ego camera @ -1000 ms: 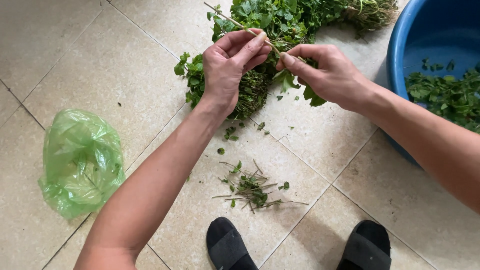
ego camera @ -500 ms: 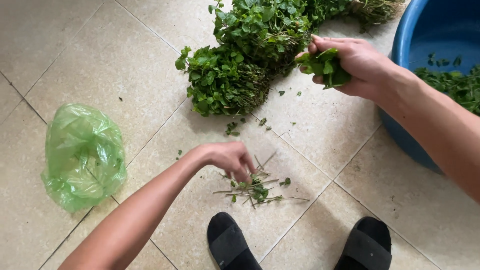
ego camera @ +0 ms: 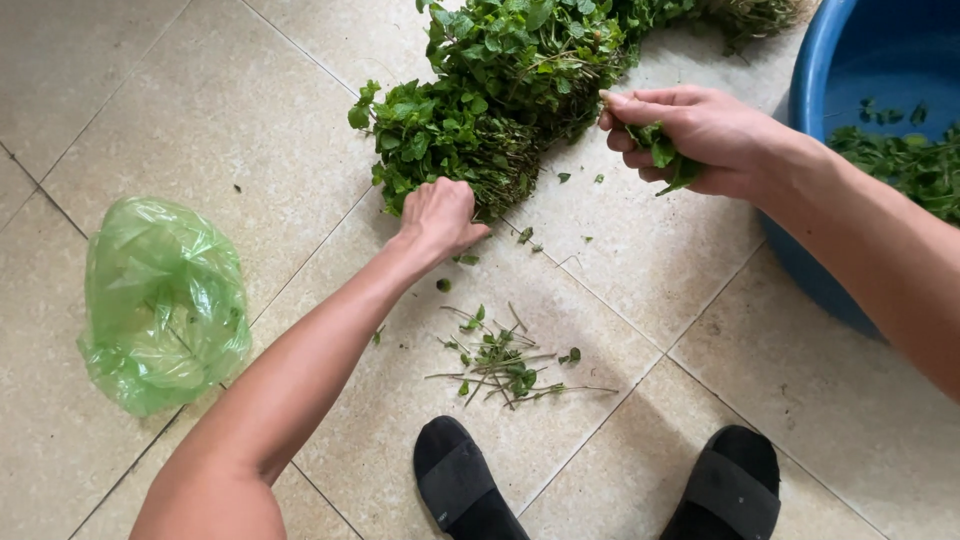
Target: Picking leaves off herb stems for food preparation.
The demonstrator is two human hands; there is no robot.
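Observation:
A big heap of leafy green herbs point(ego camera: 500, 90) lies on the tiled floor at the top middle. My left hand point(ego camera: 437, 215) reaches into the near edge of the heap, fingers curled around stems there. My right hand point(ego camera: 690, 135) hovers to the right of the heap, closed on a small bunch of plucked green leaves point(ego camera: 665, 155). A little pile of bare stems and scraps point(ego camera: 500, 365) lies on the floor below my left hand.
A blue plastic basin point(ego camera: 815, 260) with picked leaves point(ego camera: 915, 165) in it stands at the right. A crumpled green plastic bag point(ego camera: 165, 300) lies at the left. Two black slippers point(ego camera: 460, 485) point(ego camera: 725, 485) are at the bottom edge.
My left hand dropped a stem on the scrap pile, then moved back up to the herb heap. My right hand kept its plucked leaves and stayed near the basin.

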